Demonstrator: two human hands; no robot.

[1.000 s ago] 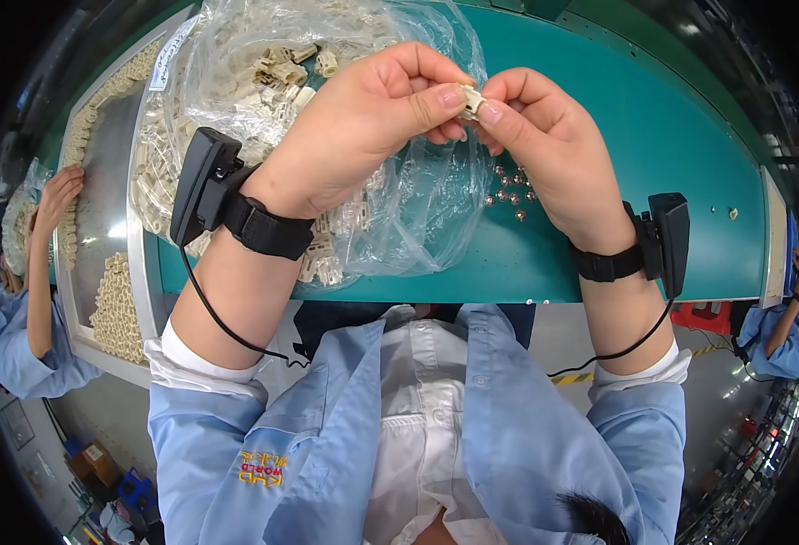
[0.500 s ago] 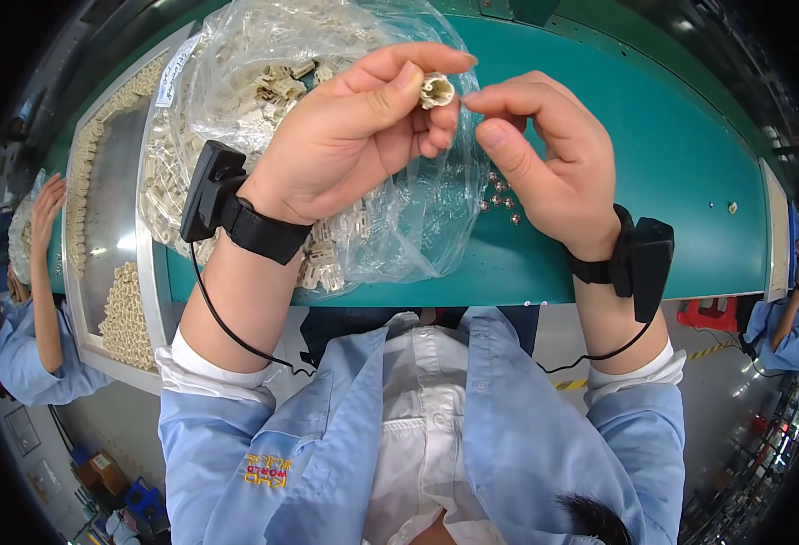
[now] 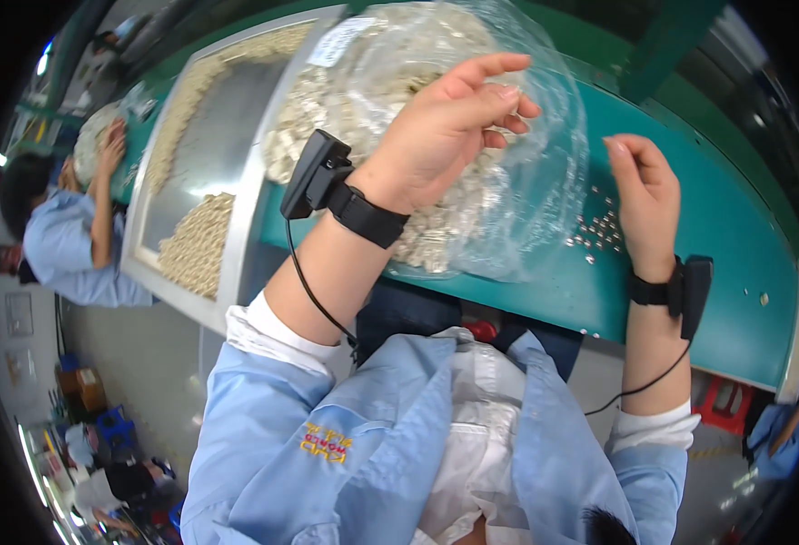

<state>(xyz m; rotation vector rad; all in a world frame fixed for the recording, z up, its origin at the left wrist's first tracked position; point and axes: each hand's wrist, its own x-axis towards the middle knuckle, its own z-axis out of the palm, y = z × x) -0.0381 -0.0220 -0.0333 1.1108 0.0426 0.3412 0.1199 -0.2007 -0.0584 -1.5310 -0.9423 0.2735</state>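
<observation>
My left hand (image 3: 445, 132) hovers over the clear plastic bag (image 3: 531, 209) of cream plastic parts (image 3: 426, 238). Its index finger stretches out, apart from the thumb, and the other fingers are loosely curled. I see nothing between them. Off to the right, above the green tabletop, is my right hand (image 3: 649, 195), with thumb and index tip pressed together. Whatever that pinch holds, if anything, is too small or hidden. Small shiny metal balls (image 3: 599, 232) lie just left of this hand. Each wrist wears a black strap with a cabled box.
Left of the bag, a metal-framed tray (image 3: 245, 213) holds a heap of small cream pieces (image 3: 198, 243) and rows along its edge. The green table (image 3: 726, 272) curves away right, with a small pale piece (image 3: 764, 299) on it. A co-worker (image 3: 77, 241) sits at far left.
My hands have moved apart, the right one going right, beside the metal balls. The cream part that was in my left fingers is out of sight. The whole view has swung and tilted.
</observation>
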